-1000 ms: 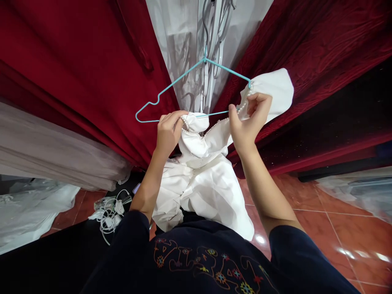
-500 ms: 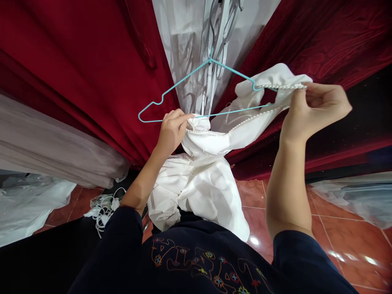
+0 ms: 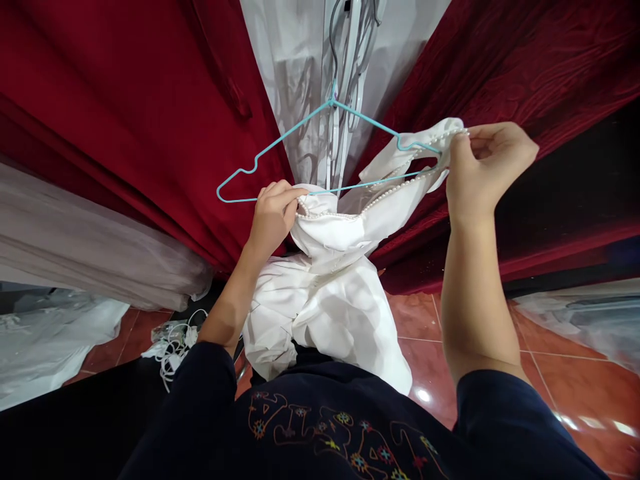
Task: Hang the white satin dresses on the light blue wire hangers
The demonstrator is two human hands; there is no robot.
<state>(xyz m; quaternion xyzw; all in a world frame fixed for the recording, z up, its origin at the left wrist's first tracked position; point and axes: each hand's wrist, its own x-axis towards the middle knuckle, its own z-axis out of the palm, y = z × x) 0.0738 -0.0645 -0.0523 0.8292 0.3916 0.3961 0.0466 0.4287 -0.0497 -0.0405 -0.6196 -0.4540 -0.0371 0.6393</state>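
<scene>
A white dress (image 3: pixel 345 293) with a pearl-beaded neckline hangs in front of me, its skirt reaching down to my body. My right hand (image 3: pixel 490 163) pinches the beaded edge of one shoulder, which lies over the right end of a light blue hanger (image 3: pixel 295 128). At the other side of the neckline, my left hand (image 3: pixel 275 213) grips the dress beside the hanger's lower bar; its fingertips are partly hidden by the fabric. The hanger's left end is bare, and its hook reaches up to the white metal stand.
Behind the hanger stands a white metal rack (image 3: pixel 345 80). Red drapes (image 3: pixel 150 100) flank it on both sides. White cables (image 3: pixel 175 350) lie at the lower left near a black surface (image 3: pixel 75 420). Sheer white fabric (image 3: pixel 55 340) spreads over the tiled floor (image 3: pixel 420 327).
My right hand has moved left and inward, bringing the beaded shoulder closer around the hanger's right end. The left hand keeps its hold on the dress.
</scene>
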